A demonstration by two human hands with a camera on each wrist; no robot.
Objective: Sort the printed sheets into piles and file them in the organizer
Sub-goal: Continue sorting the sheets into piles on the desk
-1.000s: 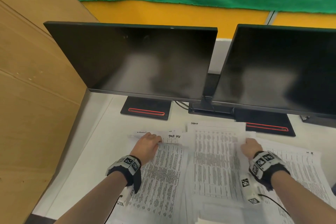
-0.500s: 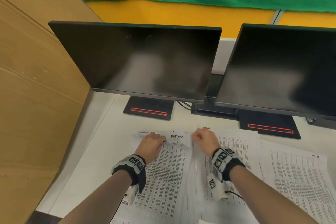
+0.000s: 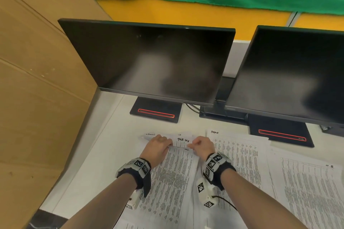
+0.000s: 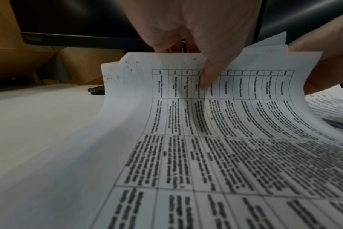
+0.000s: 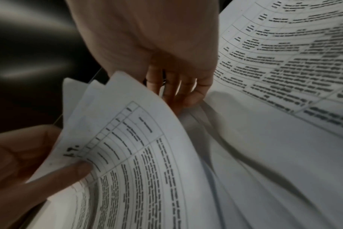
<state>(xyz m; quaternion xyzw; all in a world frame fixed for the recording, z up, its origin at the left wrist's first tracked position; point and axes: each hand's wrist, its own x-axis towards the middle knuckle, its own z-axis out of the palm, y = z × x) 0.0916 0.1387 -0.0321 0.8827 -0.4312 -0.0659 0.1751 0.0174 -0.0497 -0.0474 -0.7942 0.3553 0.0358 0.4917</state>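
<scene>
Printed sheets with dense tables lie in three overlapping piles on the white desk (image 3: pixel 96 154). Both hands are at the far edge of the left pile (image 3: pixel 173 182). My left hand (image 3: pixel 163 144) pinches that edge, thumb (image 4: pixel 207 77) on the top sheet (image 4: pixel 235 108) and fingers behind it, so the sheets curl up off the desk. My right hand (image 3: pixel 195 145) grips the same edge just to the right, its fingers (image 5: pixel 178 93) curled under the lifted sheets (image 5: pixel 137 147). The middle pile (image 3: pixel 242 154) and right pile (image 3: pixel 307 182) lie flat. No organizer is in view.
Two dark monitors (image 3: pixel 149 61) (image 3: pixel 288 80) stand close behind the piles, their black stands (image 3: pixel 156 112) (image 3: pixel 279 134) near the sheets' far edges. A brown cardboard wall (image 3: pixel 37 98) borders the desk on the left. A cable (image 3: pixel 225 201) trails from the right wrist.
My right hand has moved left from the middle pile to the left pile's far edge, beside my left hand. That edge now stands lifted.
</scene>
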